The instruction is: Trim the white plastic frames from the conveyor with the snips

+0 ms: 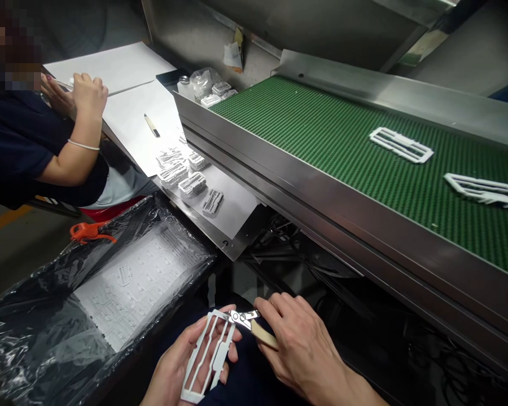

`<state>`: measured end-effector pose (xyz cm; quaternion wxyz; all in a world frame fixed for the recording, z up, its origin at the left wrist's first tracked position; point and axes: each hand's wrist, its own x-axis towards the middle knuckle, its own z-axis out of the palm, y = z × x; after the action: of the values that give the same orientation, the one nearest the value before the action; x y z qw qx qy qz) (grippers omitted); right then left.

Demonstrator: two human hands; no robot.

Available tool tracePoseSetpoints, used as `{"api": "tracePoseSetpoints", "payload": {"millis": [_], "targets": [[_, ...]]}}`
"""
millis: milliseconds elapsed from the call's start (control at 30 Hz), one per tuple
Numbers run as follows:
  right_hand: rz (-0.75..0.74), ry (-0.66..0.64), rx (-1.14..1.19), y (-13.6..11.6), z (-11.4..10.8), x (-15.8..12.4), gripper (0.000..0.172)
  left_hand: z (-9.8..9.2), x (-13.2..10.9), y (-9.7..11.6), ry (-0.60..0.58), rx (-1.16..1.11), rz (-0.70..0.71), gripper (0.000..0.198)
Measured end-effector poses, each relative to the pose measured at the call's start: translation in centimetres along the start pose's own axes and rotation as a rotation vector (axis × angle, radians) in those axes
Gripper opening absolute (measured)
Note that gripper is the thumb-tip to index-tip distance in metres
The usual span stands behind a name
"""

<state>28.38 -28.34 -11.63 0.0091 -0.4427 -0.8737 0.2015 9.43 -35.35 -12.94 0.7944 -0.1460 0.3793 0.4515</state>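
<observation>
Low in front of the person, the left hand [182, 361] grips a white moulded plastic frame [207, 355] while the right hand [300, 344] squeezes small beige-handled nippers [249, 322] at its top edge, with 2 untrimmed frames [485, 190] waiting on the green conveyor belt [322, 135].

Both bare, low in the head view and close together. Left hand [182, 361] palm up, fingers [232, 337] curled loosely upward around a white plastic frame [207, 355], thumb along its near edge, wrist running off the bottom edge. Right hand [300, 344] back up, knuckles raised, fingers closed around the handles of small nippers [248, 322], pointing left toward the left hand; forearm angled down to the right, leaving at the bottom.
</observation>
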Motion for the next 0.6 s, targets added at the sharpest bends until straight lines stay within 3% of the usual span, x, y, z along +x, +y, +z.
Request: {"api": "tracePoseSetpoints", "payload": {"millis": [367,600], "targets": [[-0.061,0.061,-0.082,0.20,-0.08,0.20,0.021,0.13,0.19,-0.13,0.004,-0.016,0.002,0.040],[-0.079,0.076,-0.109,0.50,0.06,0.15,0.024,0.38,0.42,-0.23,0.010,-0.031,0.004,0.039]]}}
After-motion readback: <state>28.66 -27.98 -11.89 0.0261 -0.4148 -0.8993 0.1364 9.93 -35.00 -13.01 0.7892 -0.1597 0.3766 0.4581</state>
